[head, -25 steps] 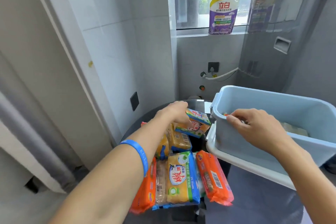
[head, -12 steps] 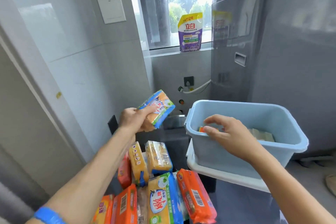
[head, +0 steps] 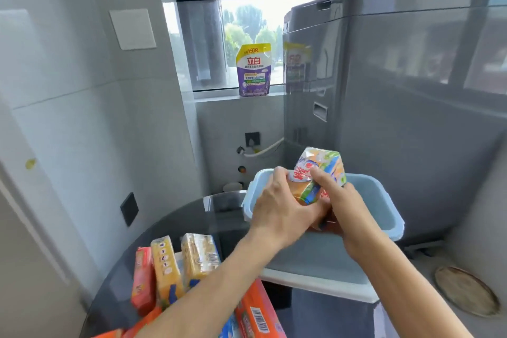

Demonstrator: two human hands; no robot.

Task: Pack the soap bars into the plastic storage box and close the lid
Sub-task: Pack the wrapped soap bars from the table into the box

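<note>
A wrapped soap bar point(head: 319, 173), orange with blue and green print, is held upright over the near rim of the light blue plastic storage box point(head: 381, 200). My left hand point(head: 277, 206) grips its left side. My right hand point(head: 340, 200) holds its right side and lower end. The box rests on its white lid point(head: 323, 287), on a dark round glass table point(head: 175, 222). Several more wrapped soap bars lie at the table's near left: yellow ones point(head: 197, 258), a red one point(head: 141, 277) and an orange one point(head: 256, 315). What is inside the box is hidden by my hands.
A grey washing machine point(head: 411, 118) stands directly behind and to the right of the box. A purple detergent pouch point(head: 253, 71) sits on the window sill. Tiled walls close in on the left. A round woven mat point(head: 466, 291) lies on the floor at right.
My left hand lifted the soap bar off the table and carried it right, over the box. My right hand left the box rim and took hold of the same bar.
</note>
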